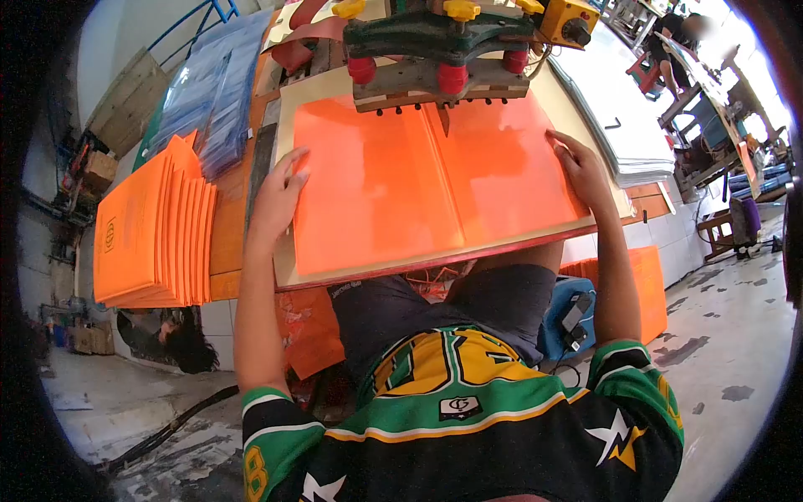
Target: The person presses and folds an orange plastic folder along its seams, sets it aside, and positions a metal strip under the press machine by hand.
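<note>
An orange plastic folder cover (368, 192) lies spread flat on the pale board (286, 251) of a press, with a fold line down its middle. My left hand (280, 197) holds its left edge, fingers bent at the upper left. At the opposite edge, my right hand (584, 171) grips the cover with curled fingers near the upper right corner. The press head (443, 71), green with red rubber bushes and yellow knobs, hangs over the cover's far edge. A dark pointed piece beneath it overlaps the fold in view.
A stack of orange folders (155, 226) stands at the left, beside clear blue plastic sleeves (213, 84). White sheets (636, 125) and a hex key (613, 124) lie to the right. A control box (569, 23) hangs by the press. Another person (669, 50) sits far right.
</note>
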`<state>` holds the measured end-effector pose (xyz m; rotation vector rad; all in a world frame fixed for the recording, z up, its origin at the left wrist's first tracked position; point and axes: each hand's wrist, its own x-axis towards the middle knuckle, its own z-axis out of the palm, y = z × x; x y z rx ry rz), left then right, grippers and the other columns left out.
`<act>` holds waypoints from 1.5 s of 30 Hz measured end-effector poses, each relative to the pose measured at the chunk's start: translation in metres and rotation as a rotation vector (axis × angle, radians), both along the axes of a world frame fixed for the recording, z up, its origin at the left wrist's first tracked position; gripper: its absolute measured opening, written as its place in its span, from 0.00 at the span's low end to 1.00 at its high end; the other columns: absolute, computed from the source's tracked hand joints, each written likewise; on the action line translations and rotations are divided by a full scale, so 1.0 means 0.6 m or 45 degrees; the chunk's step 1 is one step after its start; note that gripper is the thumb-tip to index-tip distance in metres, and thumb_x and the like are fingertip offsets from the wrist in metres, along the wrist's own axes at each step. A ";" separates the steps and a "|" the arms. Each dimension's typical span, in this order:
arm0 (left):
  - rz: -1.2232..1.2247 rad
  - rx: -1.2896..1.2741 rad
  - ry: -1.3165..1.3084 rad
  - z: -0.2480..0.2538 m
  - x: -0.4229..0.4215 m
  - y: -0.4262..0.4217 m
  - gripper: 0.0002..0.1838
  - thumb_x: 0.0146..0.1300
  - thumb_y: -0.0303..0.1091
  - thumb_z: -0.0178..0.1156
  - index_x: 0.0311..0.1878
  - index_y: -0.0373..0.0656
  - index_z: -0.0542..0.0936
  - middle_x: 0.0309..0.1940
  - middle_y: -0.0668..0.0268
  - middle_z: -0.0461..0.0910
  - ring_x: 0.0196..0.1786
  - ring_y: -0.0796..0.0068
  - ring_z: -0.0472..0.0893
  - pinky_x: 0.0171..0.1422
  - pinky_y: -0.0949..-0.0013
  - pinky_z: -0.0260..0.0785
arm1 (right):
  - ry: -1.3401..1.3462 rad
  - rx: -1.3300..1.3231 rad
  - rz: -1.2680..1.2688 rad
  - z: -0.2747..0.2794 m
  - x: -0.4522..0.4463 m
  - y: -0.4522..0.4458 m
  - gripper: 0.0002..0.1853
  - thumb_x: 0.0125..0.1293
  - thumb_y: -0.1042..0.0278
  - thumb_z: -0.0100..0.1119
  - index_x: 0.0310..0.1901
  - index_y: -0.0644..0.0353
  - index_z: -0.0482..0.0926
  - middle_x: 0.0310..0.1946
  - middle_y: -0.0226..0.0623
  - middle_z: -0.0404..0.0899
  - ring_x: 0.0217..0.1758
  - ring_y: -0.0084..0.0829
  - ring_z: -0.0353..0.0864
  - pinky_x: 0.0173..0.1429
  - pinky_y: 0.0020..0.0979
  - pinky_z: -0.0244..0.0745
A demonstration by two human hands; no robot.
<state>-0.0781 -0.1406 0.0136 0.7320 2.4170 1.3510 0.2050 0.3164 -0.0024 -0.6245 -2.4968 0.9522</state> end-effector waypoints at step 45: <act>0.210 0.115 0.437 -0.074 -0.148 0.088 0.19 0.75 0.48 0.66 0.63 0.54 0.88 0.27 0.73 0.81 0.32 0.88 0.73 0.37 0.74 0.65 | 0.071 0.077 -0.142 -0.032 -0.123 0.109 0.20 0.78 0.55 0.60 0.65 0.54 0.85 0.34 0.34 0.86 0.38 0.22 0.80 0.48 0.30 0.76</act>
